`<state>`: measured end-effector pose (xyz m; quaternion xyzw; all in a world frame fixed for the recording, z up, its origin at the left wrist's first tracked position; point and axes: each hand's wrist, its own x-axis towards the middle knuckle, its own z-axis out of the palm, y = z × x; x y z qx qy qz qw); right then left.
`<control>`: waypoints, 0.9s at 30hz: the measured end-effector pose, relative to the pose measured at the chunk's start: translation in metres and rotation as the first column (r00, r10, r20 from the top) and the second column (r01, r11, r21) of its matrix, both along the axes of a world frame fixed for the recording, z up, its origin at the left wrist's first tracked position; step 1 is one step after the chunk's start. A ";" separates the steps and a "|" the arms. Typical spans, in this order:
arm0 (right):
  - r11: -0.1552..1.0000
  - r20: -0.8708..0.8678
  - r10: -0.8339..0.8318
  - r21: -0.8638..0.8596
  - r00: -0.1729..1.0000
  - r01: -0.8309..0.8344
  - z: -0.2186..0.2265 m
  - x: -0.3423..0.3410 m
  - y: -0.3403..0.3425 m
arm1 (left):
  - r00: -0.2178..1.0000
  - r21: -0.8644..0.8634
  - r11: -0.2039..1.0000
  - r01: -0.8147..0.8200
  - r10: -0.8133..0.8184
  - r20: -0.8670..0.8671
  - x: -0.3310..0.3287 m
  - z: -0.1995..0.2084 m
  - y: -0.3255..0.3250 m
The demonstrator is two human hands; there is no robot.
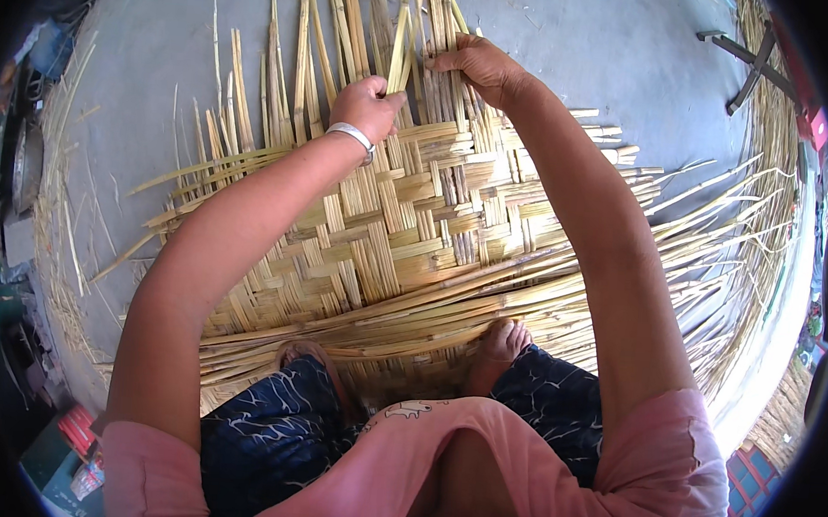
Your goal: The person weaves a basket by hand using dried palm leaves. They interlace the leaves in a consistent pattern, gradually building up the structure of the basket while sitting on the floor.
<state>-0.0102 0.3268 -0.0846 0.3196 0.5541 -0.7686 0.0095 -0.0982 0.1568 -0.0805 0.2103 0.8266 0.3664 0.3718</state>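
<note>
A woven reed mat (407,220) lies in front of me, its flat yellow strips crossing over and under in blocks. At its far edge my left hand (366,109), with a pale bangle at the wrist, is closed around upright reed strips (401,44). Farther right, my right hand (482,68) pinches another group of upright reed strips (441,18) between thumb and fingers. The fingertips of both hands are partly hidden. More loose strip ends (303,62) stick out past the far edge, left of my left hand.
A bundle of long loose reeds (411,306) lies across the near part of the mat, by my bare feet (504,340). Reed stalks (752,232) line the right side of the grey floor (580,32). A dark metal stand (756,66) is at the far right.
</note>
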 end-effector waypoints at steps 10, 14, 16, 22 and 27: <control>0.989 -0.122 -0.055 -0.145 0.991 0.037 0.005 0.005 -0.004 | 0.908 -0.014 0.917 0.398 -0.395 -0.142 -0.018 -0.014 0.006; 0.993 -0.111 -0.086 -0.091 0.990 0.076 0.000 0.007 0.000 | 0.931 -0.082 0.933 0.349 -0.335 0.147 -0.020 0.007 0.014; 0.994 -0.058 -0.097 0.039 0.994 0.100 0.005 0.010 0.003 | 0.916 -0.101 0.919 0.381 -0.360 0.178 -0.025 0.009 0.016; 0.906 -0.113 -0.341 0.226 0.933 0.359 0.013 0.036 -0.016 | 0.845 -0.196 0.822 0.535 -0.515 0.146 -0.030 0.013 0.028; 0.840 -0.017 -0.475 0.289 0.880 0.459 -0.001 0.067 -0.041 | 0.845 -0.199 0.824 0.530 -0.532 0.050 -0.028 -0.002 0.024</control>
